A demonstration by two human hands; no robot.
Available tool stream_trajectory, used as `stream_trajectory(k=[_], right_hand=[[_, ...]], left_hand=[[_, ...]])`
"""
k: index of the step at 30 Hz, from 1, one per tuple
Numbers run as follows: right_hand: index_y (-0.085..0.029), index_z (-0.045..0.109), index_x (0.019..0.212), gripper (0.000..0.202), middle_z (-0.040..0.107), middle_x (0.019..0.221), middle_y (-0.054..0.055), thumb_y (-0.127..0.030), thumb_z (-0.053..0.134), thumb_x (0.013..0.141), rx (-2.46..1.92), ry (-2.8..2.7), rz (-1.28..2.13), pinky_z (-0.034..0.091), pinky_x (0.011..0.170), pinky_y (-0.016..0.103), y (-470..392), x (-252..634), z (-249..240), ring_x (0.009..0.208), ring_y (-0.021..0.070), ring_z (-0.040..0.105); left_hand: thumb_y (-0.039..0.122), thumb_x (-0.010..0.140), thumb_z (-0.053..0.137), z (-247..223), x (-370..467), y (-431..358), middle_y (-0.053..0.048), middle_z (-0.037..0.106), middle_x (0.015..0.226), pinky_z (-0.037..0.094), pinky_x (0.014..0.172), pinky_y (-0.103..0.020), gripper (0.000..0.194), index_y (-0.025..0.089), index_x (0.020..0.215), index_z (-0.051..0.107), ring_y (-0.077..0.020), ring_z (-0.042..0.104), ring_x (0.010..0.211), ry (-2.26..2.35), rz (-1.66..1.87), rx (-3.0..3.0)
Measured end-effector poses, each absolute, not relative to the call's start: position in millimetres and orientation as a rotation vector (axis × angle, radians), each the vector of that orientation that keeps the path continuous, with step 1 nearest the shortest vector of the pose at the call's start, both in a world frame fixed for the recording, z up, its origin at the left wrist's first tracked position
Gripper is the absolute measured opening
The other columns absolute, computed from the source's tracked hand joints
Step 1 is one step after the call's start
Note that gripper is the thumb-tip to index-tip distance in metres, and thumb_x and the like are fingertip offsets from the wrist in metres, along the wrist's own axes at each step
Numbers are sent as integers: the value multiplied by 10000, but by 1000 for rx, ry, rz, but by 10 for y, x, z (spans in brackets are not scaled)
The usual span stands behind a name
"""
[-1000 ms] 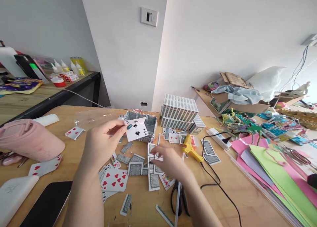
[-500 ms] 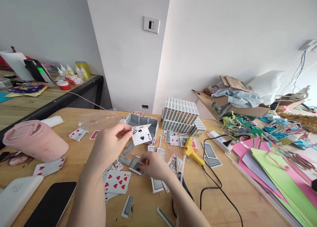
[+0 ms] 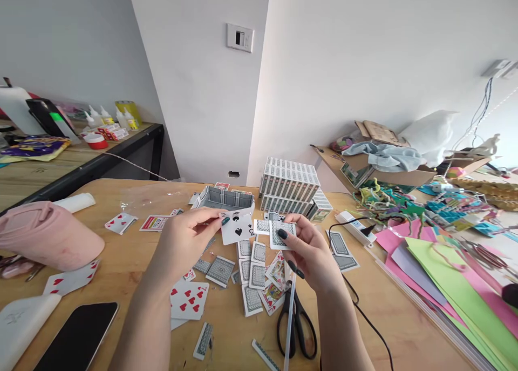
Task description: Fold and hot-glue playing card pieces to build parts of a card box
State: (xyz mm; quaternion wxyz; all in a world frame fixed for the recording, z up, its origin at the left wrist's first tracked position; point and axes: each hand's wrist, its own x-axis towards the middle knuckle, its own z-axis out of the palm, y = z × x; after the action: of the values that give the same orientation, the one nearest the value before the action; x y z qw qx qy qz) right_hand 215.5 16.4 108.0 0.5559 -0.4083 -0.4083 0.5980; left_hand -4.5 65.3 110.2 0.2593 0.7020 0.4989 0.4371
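My left hand (image 3: 200,228) pinches a three of spades playing card (image 3: 237,229) by its left edge, face toward me. To its right, my right hand (image 3: 307,247) holds a cut card piece (image 3: 280,236) with a grey patterned back between thumb and fingers. A white strip sticks out from it toward the spades card; whether the two touch I cannot tell. Below lie several folded card pieces (image 3: 251,271) with grey backs. Behind my left hand stands an open box (image 3: 224,198) built from cards. Black-handled scissors (image 3: 297,328) lie under my right hand.
A block of stacked card boxes (image 3: 289,182) stands at the back, near a white power strip (image 3: 356,229). Coloured paper (image 3: 441,284) covers the right side. A black phone (image 3: 76,336) and a pink rolled object (image 3: 52,236) are on the left. A black cord (image 3: 366,322) crosses the table.
My right hand has risen from the table with a card piece and come beside the spades card. My left hand has moved slightly right, and the card's fold now faces differently. The yellow glue gun is now hidden.
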Motion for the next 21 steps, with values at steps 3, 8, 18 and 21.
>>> stream_trajectory(k=[3,8,18,21], right_hand=[[-202,472,912,267,427,572,-95,-325,653,758,-988,-969,1405,216,327,153,154,2131,1089,353,21,372],[-206,433,841,227,387,514,-109,-373,584,814,-1014,-964,1332,205,326,135,172,2121,1047,341,19,327],[-203,441,874,166,460,539,-90,-362,488,888,-918,-1159,1225,296,302,146,145,2106,1009,329,49,459],[-203,437,871,152,471,539,-90,-344,488,891,-901,-1173,1239,303,300,143,142,2101,1011,327,48,462]], left_hand=[[287,772,595,1073,8,654,-28,720,930,540,735,-256,184,212,904,699,-179,665,842,1280,1160,1865],[278,788,579,1096,95,648,-39,704,960,534,742,-255,187,202,909,699,-176,649,866,1145,1105,1820],[210,725,601,1214,134,622,-10,729,912,542,705,-238,194,243,866,731,-180,670,836,1119,1052,1743],[256,742,587,1224,143,613,-12,740,820,552,647,-255,210,237,895,729,-185,683,742,1183,1004,1715]])
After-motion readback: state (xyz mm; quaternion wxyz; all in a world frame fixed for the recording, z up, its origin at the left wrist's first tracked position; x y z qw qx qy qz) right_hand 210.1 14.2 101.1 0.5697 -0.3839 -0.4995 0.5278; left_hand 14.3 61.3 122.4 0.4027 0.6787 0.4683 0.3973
